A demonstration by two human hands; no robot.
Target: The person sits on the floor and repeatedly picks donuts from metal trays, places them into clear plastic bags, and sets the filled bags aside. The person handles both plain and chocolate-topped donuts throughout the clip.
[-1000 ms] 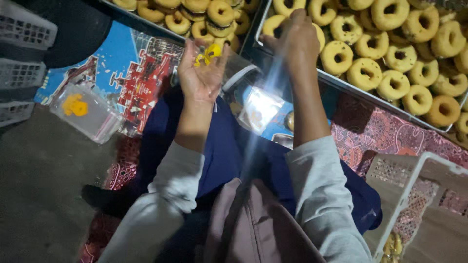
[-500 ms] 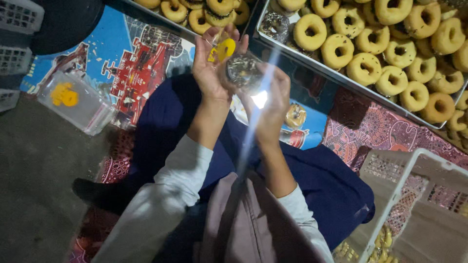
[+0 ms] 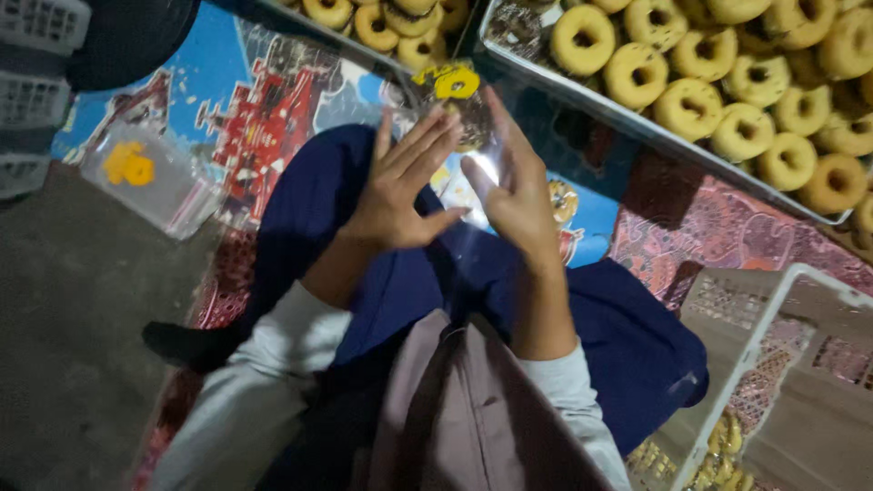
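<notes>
Both hands (image 3: 455, 186) press a clear doughnut bag (image 3: 455, 100) between them.

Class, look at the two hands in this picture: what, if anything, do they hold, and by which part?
A clear plastic bag with a yellow label, a doughnut inside, is held between the left hand and right hand, gripped at its lower part.
</notes>
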